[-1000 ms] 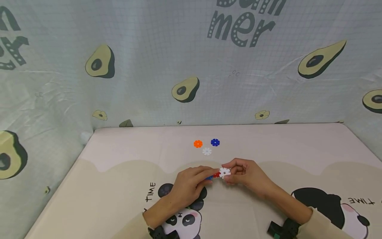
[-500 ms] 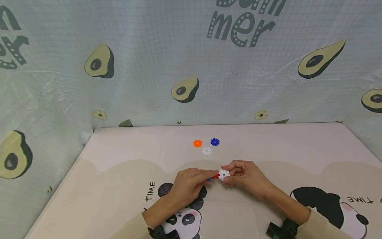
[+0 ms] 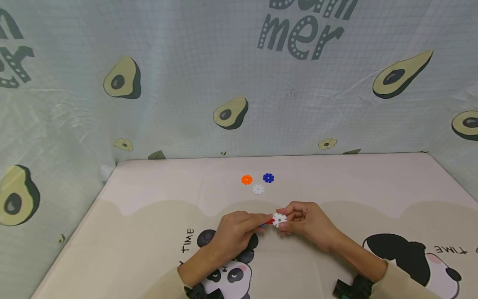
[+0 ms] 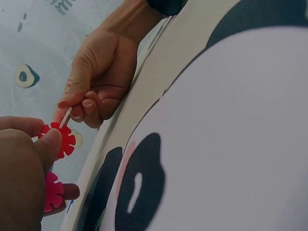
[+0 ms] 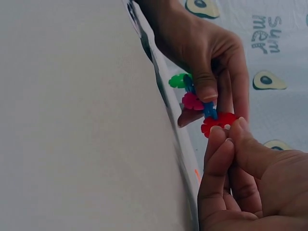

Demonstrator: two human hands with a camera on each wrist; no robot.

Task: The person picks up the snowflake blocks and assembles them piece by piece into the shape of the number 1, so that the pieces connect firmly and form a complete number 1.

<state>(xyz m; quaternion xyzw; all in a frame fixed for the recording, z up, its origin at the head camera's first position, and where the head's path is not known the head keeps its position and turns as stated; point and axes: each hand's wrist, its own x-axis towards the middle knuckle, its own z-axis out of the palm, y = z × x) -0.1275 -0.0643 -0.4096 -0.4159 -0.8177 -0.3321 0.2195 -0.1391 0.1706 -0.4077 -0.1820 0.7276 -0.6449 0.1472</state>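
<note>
My left hand (image 3: 239, 228) grips a short chain of notched plastic discs. The right wrist view shows a green disc (image 5: 178, 81), a pink disc (image 5: 192, 101), blue pieces (image 5: 210, 110) and, at the near end, a red disc (image 5: 211, 126). Thumb and finger of that hand pinch the red one. Between the thumb and fingers of my right hand (image 3: 308, 218) is a white notched disc (image 3: 279, 220). In the left wrist view the white disc (image 4: 66, 117) appears edge-on, its edge meeting the red disc's rim at an angle. Fingers partly cover the chain.
Beyond the hands, an orange disc (image 3: 247, 180), a dark blue disc (image 3: 268, 177) and another white disc (image 3: 258, 189) lie flat on the table. The tabletop (image 3: 149, 178) has a printed panda cover. A pale avocado-print curtain (image 3: 179, 104) rises behind its far edge.
Both hands stay together over the same spot. The right hand and white disc have dropped slightly toward the person, and the red disc has tilted to show less of its face.
</note>
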